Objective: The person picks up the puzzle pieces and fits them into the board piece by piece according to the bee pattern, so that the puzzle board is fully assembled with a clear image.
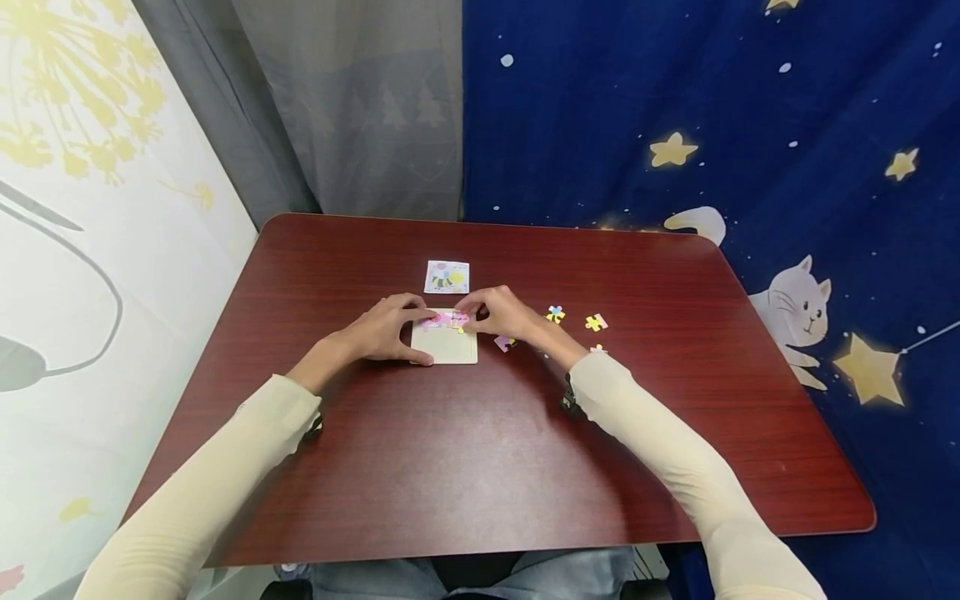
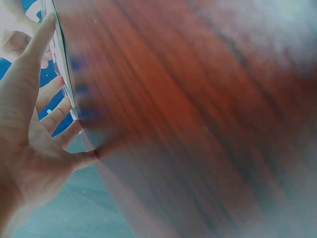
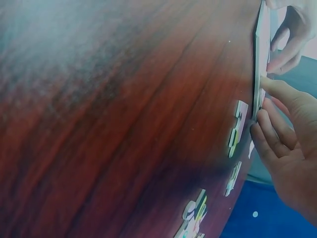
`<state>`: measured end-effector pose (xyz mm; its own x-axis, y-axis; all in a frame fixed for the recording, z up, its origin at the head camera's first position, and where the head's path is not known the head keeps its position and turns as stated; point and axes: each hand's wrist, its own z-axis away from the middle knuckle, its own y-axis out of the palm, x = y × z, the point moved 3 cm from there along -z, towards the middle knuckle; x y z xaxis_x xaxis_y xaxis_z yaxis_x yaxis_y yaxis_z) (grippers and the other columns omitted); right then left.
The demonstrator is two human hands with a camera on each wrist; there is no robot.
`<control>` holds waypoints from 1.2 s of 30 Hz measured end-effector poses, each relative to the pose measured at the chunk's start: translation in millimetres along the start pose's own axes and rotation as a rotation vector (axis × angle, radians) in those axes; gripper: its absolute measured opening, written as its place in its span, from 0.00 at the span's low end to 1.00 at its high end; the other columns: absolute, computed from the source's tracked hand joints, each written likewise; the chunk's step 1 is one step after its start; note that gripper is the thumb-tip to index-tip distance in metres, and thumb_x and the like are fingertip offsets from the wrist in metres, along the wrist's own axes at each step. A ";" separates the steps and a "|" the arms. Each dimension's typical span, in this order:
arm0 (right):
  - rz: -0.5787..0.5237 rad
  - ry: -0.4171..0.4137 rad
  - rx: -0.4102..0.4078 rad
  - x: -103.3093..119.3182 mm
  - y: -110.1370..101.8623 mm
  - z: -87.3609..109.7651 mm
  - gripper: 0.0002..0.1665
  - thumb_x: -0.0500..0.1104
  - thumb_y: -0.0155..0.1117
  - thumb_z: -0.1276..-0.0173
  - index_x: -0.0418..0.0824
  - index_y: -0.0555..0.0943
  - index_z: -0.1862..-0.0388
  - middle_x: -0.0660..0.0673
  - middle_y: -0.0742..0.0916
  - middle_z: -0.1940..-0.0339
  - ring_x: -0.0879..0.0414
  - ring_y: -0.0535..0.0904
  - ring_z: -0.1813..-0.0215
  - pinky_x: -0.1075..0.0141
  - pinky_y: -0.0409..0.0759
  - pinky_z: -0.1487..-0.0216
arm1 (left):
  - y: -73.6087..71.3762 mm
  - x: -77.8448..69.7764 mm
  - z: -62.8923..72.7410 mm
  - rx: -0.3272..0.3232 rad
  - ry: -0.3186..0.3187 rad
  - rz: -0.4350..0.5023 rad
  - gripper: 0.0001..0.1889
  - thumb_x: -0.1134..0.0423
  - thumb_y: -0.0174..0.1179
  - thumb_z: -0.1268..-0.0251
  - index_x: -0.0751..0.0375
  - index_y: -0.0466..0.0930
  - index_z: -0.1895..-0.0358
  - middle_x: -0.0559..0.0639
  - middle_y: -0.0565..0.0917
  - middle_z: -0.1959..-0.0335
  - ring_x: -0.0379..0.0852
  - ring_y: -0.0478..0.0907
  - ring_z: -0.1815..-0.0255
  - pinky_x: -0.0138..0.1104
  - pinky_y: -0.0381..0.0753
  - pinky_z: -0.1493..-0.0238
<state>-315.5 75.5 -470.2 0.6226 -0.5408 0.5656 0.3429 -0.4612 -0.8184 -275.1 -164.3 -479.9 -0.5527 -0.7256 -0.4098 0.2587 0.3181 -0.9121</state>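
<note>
A pale square puzzle board point(image 1: 453, 350) lies on the table, with joined pink puzzle pieces point(image 1: 444, 319) along its far edge. My left hand point(image 1: 386, 327) rests at the board's left side, its thumb by the near left corner and a fingertip over the pieces. In the left wrist view, the left hand's fingers point(image 2: 52, 119) are spread and nearly straight. My right hand point(image 1: 498, 312) is at the far right corner, thumb and fingers pinching a puzzle piece at the end of the row. Its fingertips largely cover that piece. From the right wrist view, the right thumb point(image 3: 282, 89) reaches the board's edge.
Beyond the board lies a small picture card point(image 1: 447, 277) with a bee on it. Loose puzzle pieces lie right of the board, including a yellow-and-pink one point(image 1: 596, 322), a blue-and-yellow one point(image 1: 555, 314) and a purple one point(image 1: 504, 342). Curtains stand behind the brown table point(image 1: 420, 467).
</note>
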 end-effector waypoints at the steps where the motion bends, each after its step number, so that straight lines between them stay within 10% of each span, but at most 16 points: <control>1: 0.002 -0.003 0.001 -0.1 0.5 -0.3 0.19 0.40 0.76 0.33 0.39 0.88 0.44 0.47 0.91 0.54 0.60 0.85 0.57 0.67 0.84 0.51 | -0.1 -0.1 0.1 -0.001 0.000 0.000 0.48 0.31 0.76 0.50 0.49 0.75 0.26 0.55 0.71 0.32 0.59 0.66 0.32 0.57 0.64 0.30; 24: 0.049 -0.061 -0.051 -0.4 5.2 -0.9 0.13 0.42 0.75 0.31 0.39 0.91 0.50 0.45 0.88 0.56 0.56 0.81 0.55 0.63 0.81 0.54 | -0.8 -1.1 0.0 -0.032 0.029 0.013 0.47 0.31 0.76 0.51 0.50 0.77 0.28 0.54 0.73 0.35 0.57 0.68 0.34 0.55 0.64 0.31; 36: 0.015 0.044 -0.024 2.0 5.4 -1.5 0.14 0.41 0.76 0.32 0.41 0.91 0.48 0.45 0.87 0.55 0.53 0.80 0.53 0.65 0.79 0.53 | 0.0 0.1 0.0 -0.027 0.026 0.020 0.47 0.31 0.76 0.51 0.49 0.77 0.28 0.53 0.72 0.35 0.56 0.67 0.34 0.55 0.64 0.30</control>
<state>-313.4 70.9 -473.4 0.5959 -0.5779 0.5577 0.3164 -0.4693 -0.8244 -275.1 -164.4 -479.9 -0.5685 -0.7027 -0.4279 0.2487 0.3490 -0.9035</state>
